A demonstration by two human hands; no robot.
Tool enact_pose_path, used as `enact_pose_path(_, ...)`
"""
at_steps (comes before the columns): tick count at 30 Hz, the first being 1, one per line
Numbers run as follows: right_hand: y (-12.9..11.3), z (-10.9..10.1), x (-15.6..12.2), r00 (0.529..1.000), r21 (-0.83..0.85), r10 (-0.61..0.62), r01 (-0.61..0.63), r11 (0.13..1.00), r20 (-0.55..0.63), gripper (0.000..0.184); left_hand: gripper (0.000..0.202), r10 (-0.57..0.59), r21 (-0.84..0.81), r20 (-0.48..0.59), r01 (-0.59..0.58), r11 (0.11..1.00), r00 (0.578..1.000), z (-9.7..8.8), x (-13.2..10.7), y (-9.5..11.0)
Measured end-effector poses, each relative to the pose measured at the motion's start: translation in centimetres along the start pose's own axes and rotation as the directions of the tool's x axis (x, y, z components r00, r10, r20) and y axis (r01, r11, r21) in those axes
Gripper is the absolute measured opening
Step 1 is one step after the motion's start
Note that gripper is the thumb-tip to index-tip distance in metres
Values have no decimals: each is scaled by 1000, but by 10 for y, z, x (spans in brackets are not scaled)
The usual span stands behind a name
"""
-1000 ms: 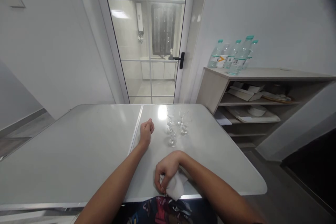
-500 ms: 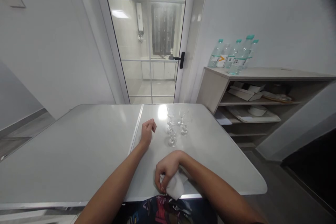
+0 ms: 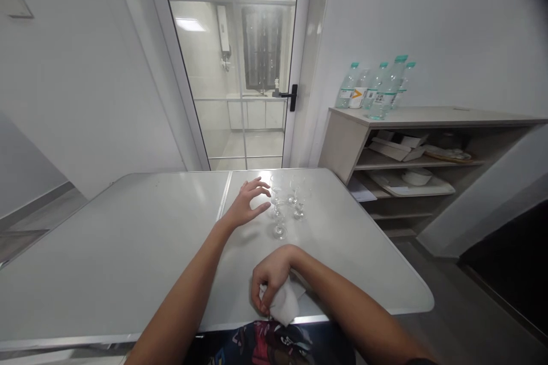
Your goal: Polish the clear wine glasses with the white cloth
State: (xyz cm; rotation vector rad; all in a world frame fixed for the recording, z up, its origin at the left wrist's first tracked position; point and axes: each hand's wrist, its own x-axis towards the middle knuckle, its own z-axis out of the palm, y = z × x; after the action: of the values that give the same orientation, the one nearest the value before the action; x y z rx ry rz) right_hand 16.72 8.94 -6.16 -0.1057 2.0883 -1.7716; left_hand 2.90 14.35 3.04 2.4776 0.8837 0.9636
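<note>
Several clear stemmed glasses stand grouped on the light grey table (image 3: pixel 162 251), the nearest glass (image 3: pixel 279 230) towards me and another glass (image 3: pixel 298 212) on the right of the group. My left hand (image 3: pixel 252 201) hovers just left of the glasses, fingers spread and holding nothing; whether a fingertip touches a rim I cannot tell. By the near table edge, my right hand (image 3: pixel 270 278) is closed around a crumpled white cloth or tissue (image 3: pixel 286 303), which hangs slightly over the edge.
A wooden shelf unit (image 3: pixel 346 140) stands to the right, with several plastic bottles (image 3: pixel 383 97) on top. Its shelves hold a white bowl (image 3: pixel 417 177) on a tray and some boxes. Beyond the table is a glass door (image 3: pixel 222 125) with a black handle (image 3: pixel 293 97).
My left hand has opened from a loose curl and reached towards the glasses, fingers now spread. My right hand keeps its hold on the white cloth. The view has shifted slightly.
</note>
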Motion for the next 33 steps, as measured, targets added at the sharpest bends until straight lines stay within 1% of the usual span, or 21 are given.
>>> enact_pose_path(3, 3, -1, 2, 1000, -5, -11, 11, 1000, -1, 31, 31, 48, 44, 171, -57, 997, 984, -13, 16, 6)
enact_pose_path(5, 5, -2, 3, 1000, 0, -17, 17, 1000, 10, 30, 34, 83, 55, 278, -102, 993, 957, -19, 28, 9)
enact_pose_path(7, 7, -3, 4, 1000, 10, -17, 17, 1000, 20, 30, 37, 98, 69, 363, -131, 989, 927, -24, 41, 12)
enact_pose_path(12, 7, -3, 5, 1000, 32, -6, 5, 999, 8, 24, 38, 100, 119, 489, -180, 976, 866, -30, 70, 17)
enact_pose_path(15, 5, -4, 5, 1000, 23, 14, -14, 1000, 0, 17, 39, 103, 123, 563, -206, 971, 820, -32, 84, 21)
enact_pose_path(17, 4, -4, 5, 1000, 5, 28, -28, 1000, -4, 14, 37, 99, 117, 606, -212, 970, 789, -32, 92, 23)
enact_pose_path(20, 4, -4, 5, 1000, -14, 28, -28, 1000, -9, 14, 32, 88, 107, 648, -205, 973, 756, -33, 100, 24)
enact_pose_path(23, 5, -4, 6, 1000, -16, 21, -21, 1000, -6, 15, 27, 67, 80, 683, -165, 983, 727, -33, 103, 22)
enact_pose_path(25, 6, -4, 7, 1000, -6, 23, -23, 1000, -4, 16, 26, 57, 44, 696, -122, 992, 716, -32, 104, 21)
enact_pose_path(28, 10, -5, 8, 999, 16, 35, -35, 999, -7, 17, 25, 45, 5, 697, -68, 998, 716, -29, 107, 20)
enact_pose_path(30, 12, -5, 8, 999, 31, 42, -41, 999, -4, 18, 23, 38, 8, 709, -62, 998, 704, -25, 112, 20)
enact_pose_path(33, 13, -6, 7, 999, 28, 47, -47, 998, -4, 19, 18, 41, 33, 738, -97, 995, 673, -20, 119, 20)
